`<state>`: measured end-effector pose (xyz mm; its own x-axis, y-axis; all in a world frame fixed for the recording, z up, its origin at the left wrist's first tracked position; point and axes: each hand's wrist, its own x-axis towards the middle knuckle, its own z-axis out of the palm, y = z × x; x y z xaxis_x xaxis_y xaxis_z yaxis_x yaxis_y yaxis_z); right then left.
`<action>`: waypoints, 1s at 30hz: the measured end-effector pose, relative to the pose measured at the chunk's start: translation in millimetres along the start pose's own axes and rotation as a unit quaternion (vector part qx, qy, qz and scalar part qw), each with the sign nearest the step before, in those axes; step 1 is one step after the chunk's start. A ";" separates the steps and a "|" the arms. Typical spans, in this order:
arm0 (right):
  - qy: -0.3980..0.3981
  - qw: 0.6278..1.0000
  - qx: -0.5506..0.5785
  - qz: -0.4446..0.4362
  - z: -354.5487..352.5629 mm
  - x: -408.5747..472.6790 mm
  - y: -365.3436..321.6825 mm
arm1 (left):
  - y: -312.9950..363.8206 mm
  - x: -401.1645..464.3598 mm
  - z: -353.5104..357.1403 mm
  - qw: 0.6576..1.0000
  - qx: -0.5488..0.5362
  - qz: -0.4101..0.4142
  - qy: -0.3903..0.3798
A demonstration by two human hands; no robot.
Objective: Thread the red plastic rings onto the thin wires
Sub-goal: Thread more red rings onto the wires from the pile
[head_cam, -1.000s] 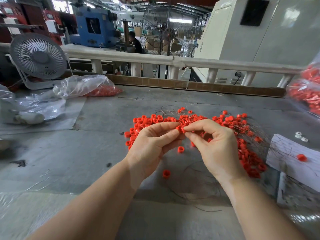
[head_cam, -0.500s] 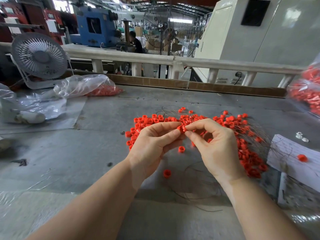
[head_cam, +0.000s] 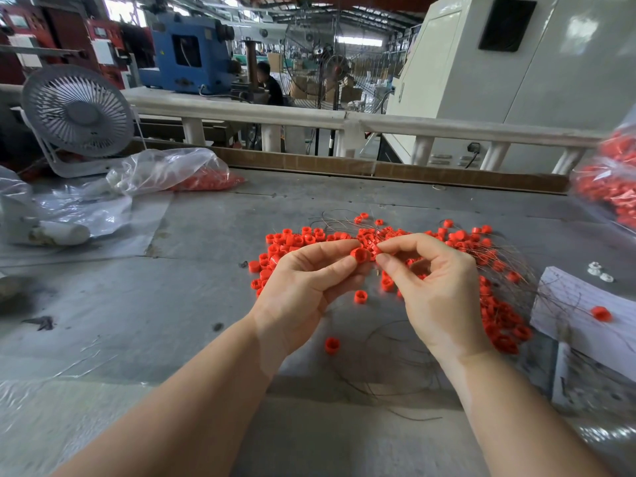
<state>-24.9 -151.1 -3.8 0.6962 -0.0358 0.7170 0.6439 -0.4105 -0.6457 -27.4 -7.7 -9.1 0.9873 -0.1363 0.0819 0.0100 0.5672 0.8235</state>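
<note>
Little has been changed since the earlier frames: both hands have been kept raised over the pile, fingertips together, with the held ring now turned so that its open end is seen more plainly.

A red ring (head_cam: 360,254) is pinched between the thumb and forefinger of the left hand (head_cam: 304,287). Just to its right, the thumb and forefinger of the right hand (head_cam: 438,290) are closed in a narrow pinch; a wire end is presumably held there, but it is too thin to be made out between the fingertips. Whether the ring has been entered by the wire cannot be told.

Beneath and beyond the hands, a loose pile of red rings (head_cam: 296,241) is spread across the grey table (head_cam: 155,321), with part of it hidden behind the hands. Single rings are seen lying nearer, below the left hand. Thin wires (head_cam: 389,373) are coiled faintly on the near side and fanned out to the right among the rings, hard to follow against the table.

At the far left, a clear bag (head_cam: 172,170) with red pieces is seen beside a white fan (head_cam: 77,113). At the right edge, another bag of rings (head_cam: 612,187) is cut off and blurred. A lined sheet of paper (head_cam: 568,304) lies to the right.
</note>
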 end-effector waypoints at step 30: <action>-0.141 0.944 0.223 0.198 2.2 -0.6 0.2 | 3.8 0.7 -1.7 0.999 -0.045 -0.003 -0.002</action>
<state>-24.6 -149.2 -5.0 0.9269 0.1628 0.3380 0.3408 0.0114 -0.9401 -26.4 -4.2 -6.8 0.9865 -0.1429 0.0796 0.0303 0.6379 0.7696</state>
